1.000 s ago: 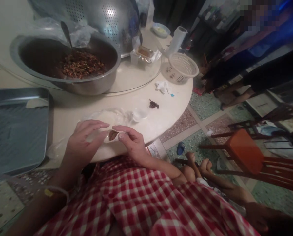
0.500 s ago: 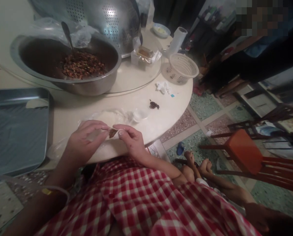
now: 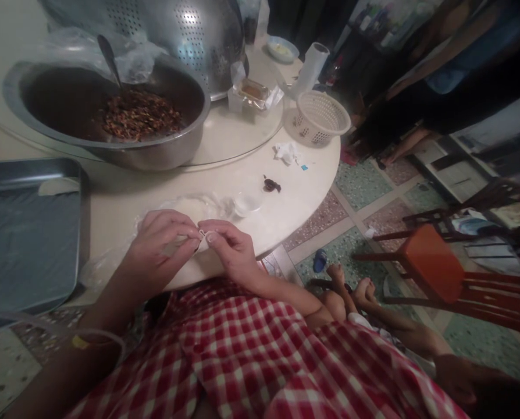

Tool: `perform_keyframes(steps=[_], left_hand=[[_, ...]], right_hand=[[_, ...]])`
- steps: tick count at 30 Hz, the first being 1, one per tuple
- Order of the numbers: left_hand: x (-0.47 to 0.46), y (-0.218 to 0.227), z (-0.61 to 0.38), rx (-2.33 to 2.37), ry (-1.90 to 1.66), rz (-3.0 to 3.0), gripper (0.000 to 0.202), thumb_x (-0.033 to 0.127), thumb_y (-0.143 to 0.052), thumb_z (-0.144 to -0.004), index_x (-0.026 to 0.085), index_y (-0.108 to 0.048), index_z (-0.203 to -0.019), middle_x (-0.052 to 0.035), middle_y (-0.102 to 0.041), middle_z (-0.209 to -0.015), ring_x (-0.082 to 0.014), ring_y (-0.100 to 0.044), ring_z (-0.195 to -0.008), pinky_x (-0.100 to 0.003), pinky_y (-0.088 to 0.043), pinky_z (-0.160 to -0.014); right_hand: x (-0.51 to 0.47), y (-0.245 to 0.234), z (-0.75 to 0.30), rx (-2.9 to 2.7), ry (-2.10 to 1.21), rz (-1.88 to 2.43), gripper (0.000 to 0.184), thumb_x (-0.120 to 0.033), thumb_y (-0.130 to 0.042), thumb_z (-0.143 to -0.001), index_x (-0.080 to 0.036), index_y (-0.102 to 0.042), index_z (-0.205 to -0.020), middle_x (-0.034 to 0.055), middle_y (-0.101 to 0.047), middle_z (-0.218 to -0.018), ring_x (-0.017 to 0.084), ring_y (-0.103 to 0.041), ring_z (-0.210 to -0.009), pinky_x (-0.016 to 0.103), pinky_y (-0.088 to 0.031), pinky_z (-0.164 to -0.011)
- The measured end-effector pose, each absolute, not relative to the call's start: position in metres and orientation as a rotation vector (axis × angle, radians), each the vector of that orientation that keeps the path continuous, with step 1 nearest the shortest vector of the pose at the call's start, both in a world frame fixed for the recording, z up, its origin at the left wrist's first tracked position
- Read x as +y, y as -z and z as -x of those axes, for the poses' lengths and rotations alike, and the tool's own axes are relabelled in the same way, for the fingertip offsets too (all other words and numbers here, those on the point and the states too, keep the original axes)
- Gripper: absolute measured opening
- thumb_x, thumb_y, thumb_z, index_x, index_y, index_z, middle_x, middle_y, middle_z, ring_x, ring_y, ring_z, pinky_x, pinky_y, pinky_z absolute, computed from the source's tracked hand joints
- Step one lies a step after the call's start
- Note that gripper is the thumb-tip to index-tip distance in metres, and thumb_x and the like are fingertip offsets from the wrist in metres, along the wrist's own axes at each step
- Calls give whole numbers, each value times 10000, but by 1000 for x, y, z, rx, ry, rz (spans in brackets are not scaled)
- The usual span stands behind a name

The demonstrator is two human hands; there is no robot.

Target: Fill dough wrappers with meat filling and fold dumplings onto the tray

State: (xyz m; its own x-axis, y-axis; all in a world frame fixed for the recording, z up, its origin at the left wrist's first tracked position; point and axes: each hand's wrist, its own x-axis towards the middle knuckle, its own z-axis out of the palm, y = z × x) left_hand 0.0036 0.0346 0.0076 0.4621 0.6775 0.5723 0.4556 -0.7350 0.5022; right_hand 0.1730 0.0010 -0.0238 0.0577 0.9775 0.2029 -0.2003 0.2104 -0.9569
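Between my two hands is a small dumpling [image 3: 203, 241], its pale wrapper folded over and pinched at the top. My left hand [image 3: 161, 247] grips its left edge with thumb and fingertips. The right edge is pinched by my right hand [image 3: 231, 244]. Just behind the hands, pale round wrappers [image 3: 194, 208] lie in a clear plastic bag on the table. A large steel bowl [image 3: 155, 152] holds dark chopped filling [image 3: 140, 116] with a spoon [image 3: 108, 58] standing in it. To the left, one finished-looking dumpling [image 3: 59, 186] lies in a grey metal tray [image 3: 24, 244].
A steel colander [image 3: 216, 41], a foil-wrapped package [image 3: 253, 93] and a beige plastic basket [image 3: 323, 116] stand farther back on the round table [image 3: 303, 201]. Crumpled tissue [image 3: 286, 152] and a dark scrap [image 3: 271, 184] lie nearer. Other people and an orange chair [image 3: 434, 262] are at right.
The wrapper, which showed its dark filling half a second ago, is now folded closed at the top between my fingers. My view has shifted slightly.
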Motion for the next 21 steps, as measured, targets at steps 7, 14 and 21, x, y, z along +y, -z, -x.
perform_keyframes(steps=[7,14,21], left_hand=[[27,-10,-5,1136,-1120,-2504,41,268,-576,-964,286,-611,-951,13,-710,-888,-216,-663,-876,-405,-465,-835],[21,-11,-6,1241,-1141,-2443,41,237,-642,-925,277,-637,-913,18,-733,-855,-209,-663,-866,-391,-488,-816],[18,-16,-7,1222,-1208,-2195,83,236,-650,-901,250,-638,-820,11,-713,-837,-184,-659,-844,-393,-541,-831]], right_hand=[[-1,24,-176,-1262,-1055,918,250,-474,-641,-926,-256,-762,-904,40,-774,-1032,174,-706,-1046,382,-562,-1000],[-4,19,-179,-1269,-1209,899,240,-484,-661,-906,-272,-748,-975,29,-755,-1070,194,-692,-1077,400,-542,-1024],[-4,9,-177,-1182,-1230,971,284,-496,-779,-779,-244,-725,-898,49,-754,-1082,203,-691,-1066,387,-563,-977]])
